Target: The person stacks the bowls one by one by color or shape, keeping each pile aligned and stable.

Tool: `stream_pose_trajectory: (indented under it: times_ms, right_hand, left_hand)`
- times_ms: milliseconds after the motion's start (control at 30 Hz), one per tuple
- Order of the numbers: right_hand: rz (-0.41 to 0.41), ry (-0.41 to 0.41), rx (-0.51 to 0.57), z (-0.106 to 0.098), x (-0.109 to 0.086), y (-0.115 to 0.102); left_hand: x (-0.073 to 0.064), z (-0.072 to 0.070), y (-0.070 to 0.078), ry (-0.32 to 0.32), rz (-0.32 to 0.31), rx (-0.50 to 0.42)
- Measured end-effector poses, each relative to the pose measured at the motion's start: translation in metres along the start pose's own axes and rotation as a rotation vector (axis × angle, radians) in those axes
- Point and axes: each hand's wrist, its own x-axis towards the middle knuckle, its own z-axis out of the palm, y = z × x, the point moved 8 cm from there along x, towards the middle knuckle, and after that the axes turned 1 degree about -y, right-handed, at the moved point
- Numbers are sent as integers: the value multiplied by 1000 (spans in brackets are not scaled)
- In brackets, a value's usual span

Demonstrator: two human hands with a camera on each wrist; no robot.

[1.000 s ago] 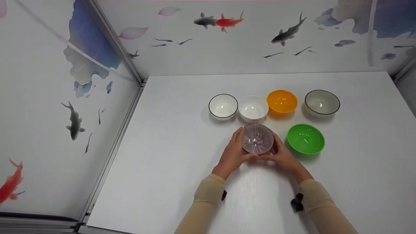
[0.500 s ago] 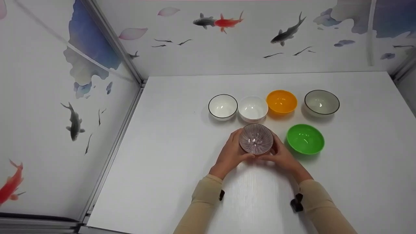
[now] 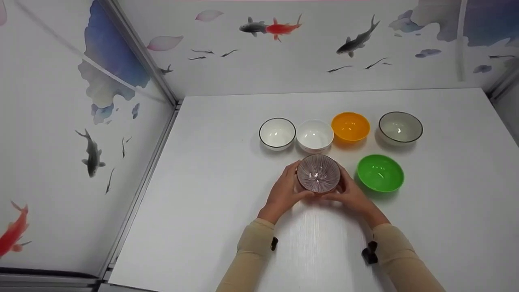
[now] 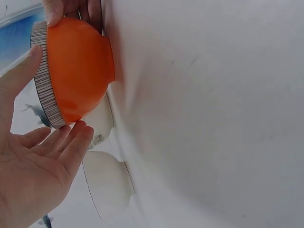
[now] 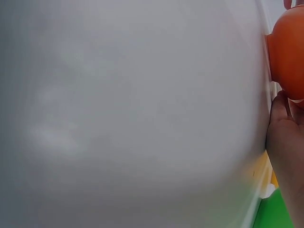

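Observation:
Between my two hands is a bowl (image 3: 319, 173) with a purple-grey lined inside. In the left wrist view its outside (image 4: 78, 71) is orange below a striped band at the rim, and its foot is right at the table surface. My left hand (image 3: 280, 195) holds it from the left, thumb at the striped rim and fingertips on the orange side. My right hand (image 3: 356, 197) grips the other side, thumb toward me. Both thumbs nearly meet at the bowl's front. The right fingers are partly hidden behind the bowl.
Behind the held bowl stand a white dark-rimmed bowl (image 3: 277, 133), a plain white bowl (image 3: 314, 134), a yellow-orange bowl (image 3: 350, 126) and a grey bowl (image 3: 400, 127). A green bowl (image 3: 380, 173) is right of my right hand. Printed panels wall the white table (image 3: 194, 174).
My left hand has eased slightly left, showing more of the bowl's left rim. The right hand and the held bowl have stayed almost in place.

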Motion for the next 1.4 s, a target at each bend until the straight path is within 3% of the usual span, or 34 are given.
stream_pose_trajectory:
  times_ms: [733,1167,1400]
  right_hand:
    - [40,10,-20,-1,0,3]
    - [-21,2,4,0,3,0]
    - [-13,7,-2,0,3,2]
  left_hand:
    - [-5,-13,-11,44,-27,-15]
    - [-5,-21,-20,54,-31,-34]
    - [-6,-21,-22,59,-31,-43]
